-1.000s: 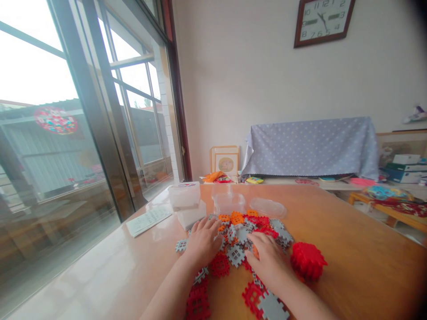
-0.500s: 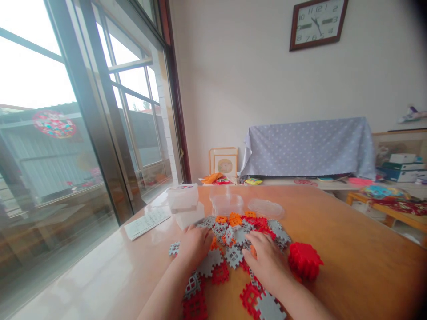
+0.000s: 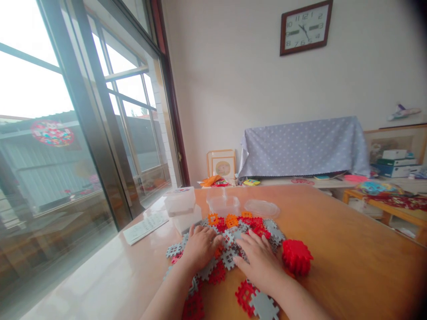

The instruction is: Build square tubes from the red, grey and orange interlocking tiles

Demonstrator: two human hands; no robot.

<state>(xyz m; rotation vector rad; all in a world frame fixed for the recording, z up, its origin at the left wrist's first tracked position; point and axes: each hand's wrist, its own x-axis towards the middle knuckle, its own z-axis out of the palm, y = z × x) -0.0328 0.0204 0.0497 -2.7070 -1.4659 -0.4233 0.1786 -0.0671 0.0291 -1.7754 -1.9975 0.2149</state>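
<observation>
Holding the left hand (image 3: 202,246) over the left part of a heap of notched interlocking plastic tiles (image 3: 228,239) on the wooden table (image 3: 333,249), with fingers loosely bent and parted. Holding the right hand (image 3: 258,258) over the heap's right part, with thumb and fingers spread open. Showing a gray window-patterned tile (image 3: 229,258) between both hands. Flanking a red tile stack (image 3: 296,257) with the right hand.

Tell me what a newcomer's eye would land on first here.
Probably the spread of red, grey and orange notched pieces on the brown table, with the left hand and right hand over it. Next might come the bright red stack beyond the right hand's outer side, then the dark-framed clock high on the wall.
</observation>
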